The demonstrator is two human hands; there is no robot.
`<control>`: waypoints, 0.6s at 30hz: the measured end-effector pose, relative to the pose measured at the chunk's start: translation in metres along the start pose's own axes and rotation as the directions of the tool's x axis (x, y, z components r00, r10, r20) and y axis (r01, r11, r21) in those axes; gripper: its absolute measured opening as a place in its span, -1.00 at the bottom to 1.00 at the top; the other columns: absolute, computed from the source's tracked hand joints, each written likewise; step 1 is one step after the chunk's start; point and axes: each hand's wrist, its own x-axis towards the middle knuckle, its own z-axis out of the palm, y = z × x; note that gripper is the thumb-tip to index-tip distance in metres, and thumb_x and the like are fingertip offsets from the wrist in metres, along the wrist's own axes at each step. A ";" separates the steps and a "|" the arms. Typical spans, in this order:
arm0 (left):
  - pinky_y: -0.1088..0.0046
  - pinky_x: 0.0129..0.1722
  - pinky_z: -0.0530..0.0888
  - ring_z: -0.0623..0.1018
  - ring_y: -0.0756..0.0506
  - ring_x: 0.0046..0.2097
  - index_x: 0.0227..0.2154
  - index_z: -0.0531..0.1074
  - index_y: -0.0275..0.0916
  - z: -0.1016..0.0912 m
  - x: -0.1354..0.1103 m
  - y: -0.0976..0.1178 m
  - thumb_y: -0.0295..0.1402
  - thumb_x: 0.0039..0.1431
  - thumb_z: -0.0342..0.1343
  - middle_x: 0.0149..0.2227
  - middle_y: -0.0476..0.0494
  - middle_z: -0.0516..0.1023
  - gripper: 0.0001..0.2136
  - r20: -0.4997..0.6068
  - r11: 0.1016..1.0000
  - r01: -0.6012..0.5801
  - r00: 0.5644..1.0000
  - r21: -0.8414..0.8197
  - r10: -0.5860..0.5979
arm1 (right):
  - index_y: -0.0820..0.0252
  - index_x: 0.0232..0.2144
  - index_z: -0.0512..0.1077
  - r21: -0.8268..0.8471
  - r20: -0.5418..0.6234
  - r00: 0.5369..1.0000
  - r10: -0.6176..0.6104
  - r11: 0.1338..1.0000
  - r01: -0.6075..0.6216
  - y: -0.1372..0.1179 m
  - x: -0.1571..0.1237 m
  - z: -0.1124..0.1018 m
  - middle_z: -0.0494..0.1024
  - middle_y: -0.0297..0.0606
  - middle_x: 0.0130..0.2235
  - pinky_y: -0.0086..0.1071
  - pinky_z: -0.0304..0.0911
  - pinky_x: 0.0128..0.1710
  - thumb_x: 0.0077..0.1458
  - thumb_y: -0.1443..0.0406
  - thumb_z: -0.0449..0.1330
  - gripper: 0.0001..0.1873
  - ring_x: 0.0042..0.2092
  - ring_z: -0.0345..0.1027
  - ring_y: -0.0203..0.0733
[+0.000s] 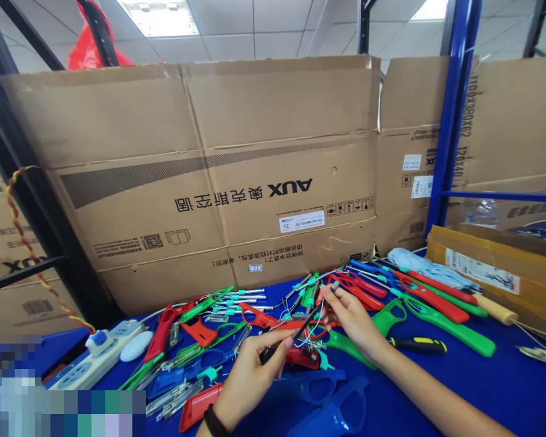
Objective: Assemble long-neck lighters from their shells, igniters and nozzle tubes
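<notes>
Black rod (306, 326) held two-handed: left hand (264, 359) with a closed grip low down, right hand (349, 315) pinching up top.

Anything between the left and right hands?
Yes: a dark rod, slanting up from the left hand toward the right hand, with thin white wires near it. Shows in the head view.

A big cardboard sheet (273, 109) stands upright, its lettering (291, 188) upside down; a red bag (88, 48) shows above it; a twisted cord (22, 237) runs down to a white power strip (84, 369); a blue post (455, 115) stands near a labelled box (539, 291)
</notes>
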 end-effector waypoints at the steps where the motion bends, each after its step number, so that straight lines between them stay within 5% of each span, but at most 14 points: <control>1: 0.55 -0.58 0.13 0.17 0.05 -0.58 -0.05 0.50 -0.34 0.000 0.000 0.000 -0.09 0.22 -0.01 -0.65 0.09 0.19 -0.55 0.002 1.000 -0.003 1.000 0.007 0.003 | 0.16 -0.51 0.29 -0.005 0.002 1.000 -0.001 1.000 0.001 0.000 0.000 0.000 0.35 -0.45 -0.62 -0.42 0.21 -0.61 -0.24 -0.21 0.24 -0.42 -0.60 0.24 -0.31; 9: 0.52 -0.42 0.33 0.45 -0.05 -0.44 -0.07 0.53 -0.15 0.001 -0.004 0.006 -0.19 0.25 -0.03 -0.45 -0.04 0.58 -0.67 0.041 0.968 -0.143 0.990 0.206 0.137 | 0.17 -0.49 0.31 -0.053 0.037 0.999 -0.034 0.998 0.036 0.004 -0.001 -0.001 0.33 -0.47 -0.64 -0.45 0.20 -0.63 -0.17 -0.19 0.21 -0.45 -0.62 0.22 -0.34; 13: 0.55 -0.49 0.32 0.49 -0.04 -0.48 -0.12 0.55 -0.10 0.001 -0.005 0.006 -0.18 0.23 0.01 -0.37 0.00 0.64 -0.72 0.048 0.931 -0.181 0.983 0.318 0.175 | 0.16 -0.44 0.33 -0.054 0.054 0.998 -0.034 0.998 0.037 0.009 0.000 -0.001 0.33 -0.47 -0.62 -0.44 0.23 -0.62 -0.13 -0.17 0.21 -0.47 -0.62 0.25 -0.33; 18: 0.54 -0.34 0.40 0.57 -0.06 -0.38 -0.19 0.57 -0.11 0.001 -0.003 -0.002 -0.19 0.27 -0.03 -0.34 -0.02 0.65 -0.72 -0.027 0.916 -0.215 0.971 0.340 0.238 | 0.18 -0.35 0.37 -0.046 0.140 0.990 -0.026 0.998 0.032 0.013 -0.002 0.002 0.39 -0.44 -0.53 -0.40 0.32 -0.52 -0.13 -0.11 0.26 -0.49 -0.56 0.32 -0.32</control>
